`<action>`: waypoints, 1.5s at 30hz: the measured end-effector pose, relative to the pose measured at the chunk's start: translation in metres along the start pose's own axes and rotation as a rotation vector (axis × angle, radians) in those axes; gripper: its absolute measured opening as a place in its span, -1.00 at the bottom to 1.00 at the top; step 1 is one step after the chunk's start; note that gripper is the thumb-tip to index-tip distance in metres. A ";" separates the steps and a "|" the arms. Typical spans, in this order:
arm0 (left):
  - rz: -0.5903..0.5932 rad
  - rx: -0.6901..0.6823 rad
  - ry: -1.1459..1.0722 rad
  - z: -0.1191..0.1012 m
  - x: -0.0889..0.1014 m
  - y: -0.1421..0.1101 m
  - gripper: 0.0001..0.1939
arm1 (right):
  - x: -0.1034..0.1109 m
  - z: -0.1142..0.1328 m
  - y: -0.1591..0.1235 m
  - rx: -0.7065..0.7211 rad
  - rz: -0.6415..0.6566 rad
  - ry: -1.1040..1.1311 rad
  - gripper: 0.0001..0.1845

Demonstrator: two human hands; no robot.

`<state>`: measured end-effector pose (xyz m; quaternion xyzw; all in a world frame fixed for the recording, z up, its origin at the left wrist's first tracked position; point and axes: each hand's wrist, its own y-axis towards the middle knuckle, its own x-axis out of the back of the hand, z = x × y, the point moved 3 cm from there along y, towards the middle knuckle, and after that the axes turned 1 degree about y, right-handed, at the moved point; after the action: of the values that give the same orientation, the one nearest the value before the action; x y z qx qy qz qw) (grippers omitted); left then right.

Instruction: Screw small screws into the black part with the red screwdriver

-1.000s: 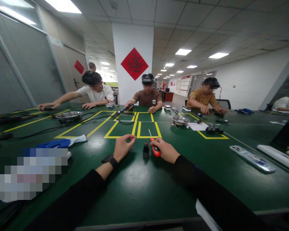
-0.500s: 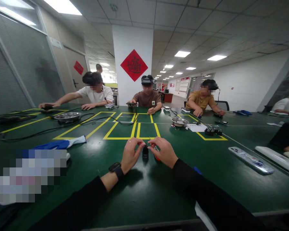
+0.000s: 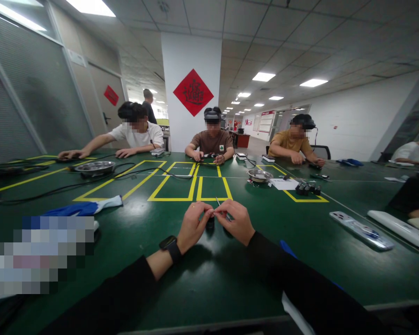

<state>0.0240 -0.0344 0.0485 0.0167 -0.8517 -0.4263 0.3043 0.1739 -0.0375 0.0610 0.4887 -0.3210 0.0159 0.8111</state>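
My left hand and my right hand meet at the fingertips over a small black cylindrical part, which stands on the green table. Both are closed in a pinch. What lies between the meeting fingertips is too small to make out. A slim screwdriver-like tool with a thin metal shaft passes through my right hand, its tip pointing up and away; its other end is mostly hidden under the fingers. A black watch is on my left wrist.
Yellow tape marks the green table. To the left lie a blue and white glove and a metal bowl. Another bowl, black clamp-like parts and a phone are to the right. Several people sit opposite.
My fingertips have come together over the black part, covering its top. The tool in my right hand has turned, showing more shaft and no red. The person opposite now has both hands on an object.
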 end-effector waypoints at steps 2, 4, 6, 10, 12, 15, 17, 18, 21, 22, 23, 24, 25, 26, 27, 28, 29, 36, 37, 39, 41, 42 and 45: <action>0.015 0.000 0.006 0.000 0.000 0.000 -0.77 | 0.000 0.001 0.000 0.008 0.005 0.012 -0.89; 0.027 -0.004 0.010 0.000 -0.001 0.000 -0.78 | 0.000 0.001 0.000 0.002 -0.009 0.033 -0.91; 0.007 -0.006 0.017 0.000 0.000 0.000 -0.80 | 0.001 -0.001 0.000 -0.024 -0.041 0.050 -0.92; -0.067 0.025 0.036 0.007 0.001 0.002 -0.79 | 0.005 -0.008 0.001 -0.102 -0.038 -0.002 -0.96; -0.020 0.027 0.061 0.013 -0.002 0.003 -0.65 | 0.005 -0.013 0.002 -0.108 0.062 -0.062 -0.97; 0.115 0.019 0.101 0.023 -0.008 0.002 -0.40 | 0.001 -0.018 0.001 -0.063 0.231 -0.146 -0.97; 0.193 0.034 0.109 0.028 -0.012 0.000 -0.37 | -0.002 -0.019 -0.001 -0.013 0.307 -0.192 -0.96; 0.225 0.045 0.111 0.030 -0.014 -0.001 -0.40 | -0.004 -0.019 -0.001 0.014 0.333 -0.217 -0.96; 0.290 0.058 0.120 0.031 -0.016 -0.002 -0.63 | -0.010 -0.016 -0.002 0.099 0.386 -0.305 -0.92; 0.299 0.054 0.123 0.031 -0.017 -0.002 -0.70 | -0.011 -0.015 -0.002 0.121 0.395 -0.337 -0.91; 0.302 0.050 0.126 0.030 -0.017 -0.001 -0.75 | -0.013 -0.014 -0.001 0.139 0.403 -0.367 -0.90; 0.300 0.051 0.127 0.030 -0.017 -0.001 -0.78 | -0.014 -0.014 -0.001 0.154 0.408 -0.394 -0.90; 0.296 0.056 0.126 0.030 -0.017 0.000 -0.78 | -0.015 -0.013 -0.001 0.166 0.411 -0.417 -0.88; 0.292 0.064 0.123 0.031 -0.017 0.000 -0.78 | -0.015 -0.012 -0.001 0.176 0.413 -0.436 -0.87; 0.289 0.073 0.119 0.031 -0.017 0.000 -0.77 | -0.015 -0.012 0.000 0.186 0.418 -0.449 -0.86; 0.288 0.080 0.116 0.032 -0.017 0.000 -0.76 | -0.015 -0.012 0.000 0.195 0.423 -0.458 -0.84; 0.288 0.084 0.112 0.032 -0.017 0.000 -0.75 | -0.015 -0.011 0.000 0.203 0.430 -0.463 -0.84; 0.293 0.083 0.101 0.032 -0.017 0.000 -0.74 | -0.013 -0.009 0.000 0.233 0.451 -0.472 -0.82; 0.293 0.083 0.101 0.032 -0.018 0.000 -0.74 | -0.013 -0.009 -0.001 0.233 0.448 -0.471 -0.82; 0.294 0.085 0.102 0.032 -0.018 0.000 -0.74 | -0.012 -0.009 -0.001 0.227 0.438 -0.462 -0.82; 0.294 0.088 0.102 0.033 -0.018 0.000 -0.74 | -0.012 -0.010 -0.001 0.213 0.423 -0.450 -0.82; 0.294 0.090 0.101 0.033 -0.018 0.000 -0.74 | -0.012 -0.010 -0.001 0.204 0.416 -0.446 -0.83; 0.297 0.092 0.098 0.033 -0.018 0.000 -0.75 | -0.013 -0.011 -0.001 0.183 0.420 -0.440 -0.83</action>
<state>0.0213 -0.0056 0.0246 -0.0746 -0.8476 -0.3358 0.4040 0.1691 -0.0254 0.0496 0.4742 -0.5799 0.1059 0.6540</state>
